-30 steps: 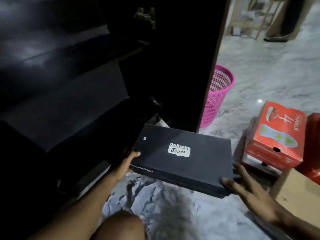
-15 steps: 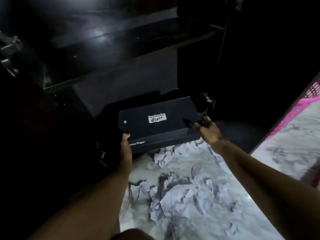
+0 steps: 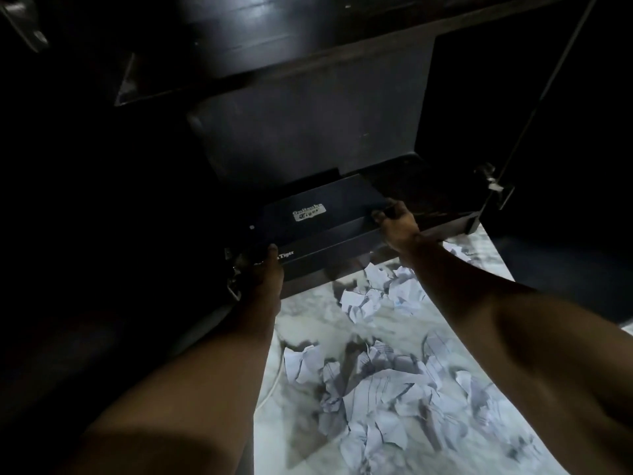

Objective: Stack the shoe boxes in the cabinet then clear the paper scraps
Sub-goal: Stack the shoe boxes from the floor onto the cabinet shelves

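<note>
A person holds a black shoe box point(image 3: 318, 217) at the mouth of a dark cabinet point(image 3: 308, 138), in the centre of the frame, its far end over the cabinet's bottom shelf point(image 3: 428, 190). The left hand point(image 3: 265, 269) grips the box's near left corner, thumb on the lid edge; the right hand point(image 3: 397, 222) clamps its right end, fingers curled over the lid. A white logo label sits on the lid. Crumpled paper scraps point(image 3: 373, 399) litter the marble floor point(image 3: 308, 330) in the lower centre and right of the frame, between the forearms and just below the box. A metal hinge point(image 3: 493, 183) shows at the right on the open cabinet door.
</note>
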Motion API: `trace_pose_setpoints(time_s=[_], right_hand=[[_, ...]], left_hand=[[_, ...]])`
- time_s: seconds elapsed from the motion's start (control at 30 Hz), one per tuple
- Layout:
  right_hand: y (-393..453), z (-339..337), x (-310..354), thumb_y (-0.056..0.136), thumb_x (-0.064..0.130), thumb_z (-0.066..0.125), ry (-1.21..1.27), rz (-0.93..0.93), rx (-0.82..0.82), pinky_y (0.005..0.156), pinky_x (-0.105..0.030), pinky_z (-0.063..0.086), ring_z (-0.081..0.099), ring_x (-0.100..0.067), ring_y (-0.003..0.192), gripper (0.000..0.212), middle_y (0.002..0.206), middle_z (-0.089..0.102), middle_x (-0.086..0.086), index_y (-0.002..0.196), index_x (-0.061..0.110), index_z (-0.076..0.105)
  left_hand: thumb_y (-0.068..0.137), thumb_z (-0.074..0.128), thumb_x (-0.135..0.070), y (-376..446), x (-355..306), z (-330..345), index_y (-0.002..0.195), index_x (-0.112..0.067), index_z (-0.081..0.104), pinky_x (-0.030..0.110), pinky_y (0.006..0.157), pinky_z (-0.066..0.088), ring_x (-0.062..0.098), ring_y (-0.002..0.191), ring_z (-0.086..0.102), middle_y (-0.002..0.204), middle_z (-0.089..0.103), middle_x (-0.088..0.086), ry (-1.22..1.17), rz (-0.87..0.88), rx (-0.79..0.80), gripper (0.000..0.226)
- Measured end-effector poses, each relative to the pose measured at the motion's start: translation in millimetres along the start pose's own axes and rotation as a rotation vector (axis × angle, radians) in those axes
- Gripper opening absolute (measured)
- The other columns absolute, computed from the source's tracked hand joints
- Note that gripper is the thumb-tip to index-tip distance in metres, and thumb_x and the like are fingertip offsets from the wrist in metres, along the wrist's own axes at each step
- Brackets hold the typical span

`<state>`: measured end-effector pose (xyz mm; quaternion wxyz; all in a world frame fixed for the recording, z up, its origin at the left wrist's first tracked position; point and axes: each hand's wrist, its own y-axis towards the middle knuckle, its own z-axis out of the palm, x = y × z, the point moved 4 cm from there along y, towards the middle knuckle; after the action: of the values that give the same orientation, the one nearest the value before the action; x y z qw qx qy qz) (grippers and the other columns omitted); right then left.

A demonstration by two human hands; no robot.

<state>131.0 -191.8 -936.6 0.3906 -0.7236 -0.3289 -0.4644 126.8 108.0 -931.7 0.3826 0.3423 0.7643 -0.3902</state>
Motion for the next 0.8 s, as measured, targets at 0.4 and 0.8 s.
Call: trace_pose_setpoints(time_s=[0.4, 0.8], right_hand=[[1.7, -27.7, -16.3, 0.087, 0.034, 0.065, -0.123, -0.044, -0.039, 0.099, -0.046, 0.053, 0.066, -0.032, 0.112, 0.047, 0.12, 0.068, -0.011, 0.127, 0.01, 0.065], [-162.6, -150.2, 32.9, 0.09, 0.017, 0.06, -0.295, -0.192, -0.116, 0.097, -0.029, 0.053, 0.071, -0.019, 0.107, 0.027, 0.111, 0.078, -0.002, 0.114, 0.016, 0.073]], left_hand=[[0.09, 0.07, -0.002, -15.8, -15.7, 23.9, 0.155, -0.008, 0.032, 0.039, 0.116, 0.035, 0.039, 0.143, 0.04, 0.156, 0.038, 0.024, -0.268, 0.121, -0.023, 0.075], [0.081, 0.075, -0.025, -183.0, -84.5, 92.3, 0.127, -0.013, 0.059, 0.043, 0.102, 0.046, 0.035, 0.12, 0.057, 0.131, 0.057, 0.014, 0.303, 0.85, 0.343, 0.05]])
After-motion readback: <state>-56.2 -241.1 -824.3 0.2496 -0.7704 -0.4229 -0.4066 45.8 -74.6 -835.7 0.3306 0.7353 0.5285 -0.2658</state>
